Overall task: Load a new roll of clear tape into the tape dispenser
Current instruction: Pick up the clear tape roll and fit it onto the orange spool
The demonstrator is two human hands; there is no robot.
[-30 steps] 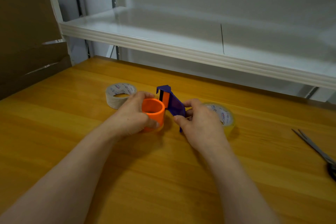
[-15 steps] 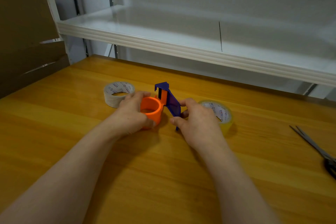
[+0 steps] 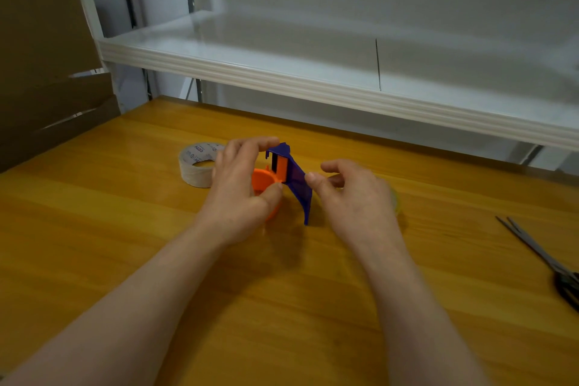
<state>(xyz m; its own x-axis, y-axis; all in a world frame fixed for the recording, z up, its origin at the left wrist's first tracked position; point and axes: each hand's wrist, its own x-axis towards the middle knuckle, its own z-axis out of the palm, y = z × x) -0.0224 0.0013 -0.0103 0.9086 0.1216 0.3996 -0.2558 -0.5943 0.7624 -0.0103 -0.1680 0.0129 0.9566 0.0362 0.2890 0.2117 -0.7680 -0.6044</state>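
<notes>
The tape dispenser stands on the wooden table, an orange hub [image 3: 262,181] joined to a blue blade guard [image 3: 297,185]. My left hand [image 3: 239,191] wraps the orange hub, thumb on its rim and fingers arched over the blue top. My right hand [image 3: 354,197] hovers just right of the blue guard, thumb and forefinger near its edge, holding nothing that I can see. A whitish tape roll [image 3: 197,164] lies flat to the left. A yellowish clear tape roll [image 3: 395,199] is almost hidden behind my right hand.
Scissors [image 3: 545,263] lie at the table's right edge. A white shelf [image 3: 313,84] overhangs the back of the table. Cardboard [image 3: 40,72] stands at the left. Bare wooden table [image 3: 282,307] stretches toward me.
My right hand has let go of the blue guard and drawn slightly right. My left hand has shifted up over the hub, fingers reaching the blue top.
</notes>
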